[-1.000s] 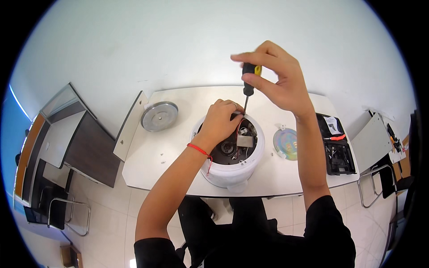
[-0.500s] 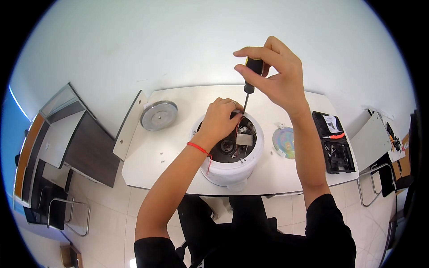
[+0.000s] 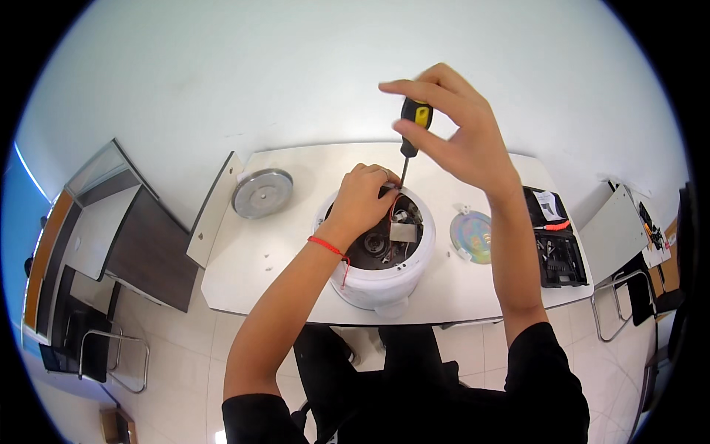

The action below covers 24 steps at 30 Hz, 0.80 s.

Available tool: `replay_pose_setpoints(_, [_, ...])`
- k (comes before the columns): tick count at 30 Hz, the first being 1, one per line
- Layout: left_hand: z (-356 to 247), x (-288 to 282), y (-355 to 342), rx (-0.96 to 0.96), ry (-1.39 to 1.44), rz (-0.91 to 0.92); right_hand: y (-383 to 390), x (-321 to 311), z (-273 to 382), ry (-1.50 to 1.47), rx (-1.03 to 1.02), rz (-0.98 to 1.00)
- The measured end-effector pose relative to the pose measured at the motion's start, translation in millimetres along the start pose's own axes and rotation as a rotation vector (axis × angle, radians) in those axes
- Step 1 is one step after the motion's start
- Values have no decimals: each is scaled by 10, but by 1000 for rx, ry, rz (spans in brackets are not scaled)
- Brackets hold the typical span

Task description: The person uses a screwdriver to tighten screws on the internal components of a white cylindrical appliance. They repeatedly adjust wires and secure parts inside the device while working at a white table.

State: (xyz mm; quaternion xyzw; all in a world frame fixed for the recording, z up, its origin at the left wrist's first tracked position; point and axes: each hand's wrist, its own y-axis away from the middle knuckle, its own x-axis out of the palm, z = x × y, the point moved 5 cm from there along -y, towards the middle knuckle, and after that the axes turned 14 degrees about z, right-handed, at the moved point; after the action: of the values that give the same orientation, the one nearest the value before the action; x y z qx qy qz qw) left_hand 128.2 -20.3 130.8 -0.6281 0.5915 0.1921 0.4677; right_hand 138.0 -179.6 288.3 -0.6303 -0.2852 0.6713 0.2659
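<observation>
A round white appliance, resembling a rice cooker, stands on the table with its open side up. Wires, a pale rectangular part and a dark round part show inside. My right hand holds a screwdriver by its black and yellow handle, the fingers loosely around it. The shaft points down to the far rim, where its tip is hidden. My left hand reaches over the opening, its fingers bent together at the rim beside the shaft. What they pinch, if anything, is hidden.
A round metal plate lies at the table's left, with small loose pieces nearer. An iridescent disc lies right of the appliance. Further right sits an open black tool case with an orange-handled tool.
The screwdriver handle has turned, bringing its yellow patch into view, and tilts slightly left. My right fingers have shifted around it. My left hand has stayed at the rim.
</observation>
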Motion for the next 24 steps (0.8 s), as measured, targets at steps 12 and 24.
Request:
replay_pose_setpoints(12, [-19,8,-16,11,1,9,41,67,-15,-40,53,-28])
replay_pose_setpoints(24, [-15,-2,17,12,-54,12,-21,26,-139,-338,27,77])
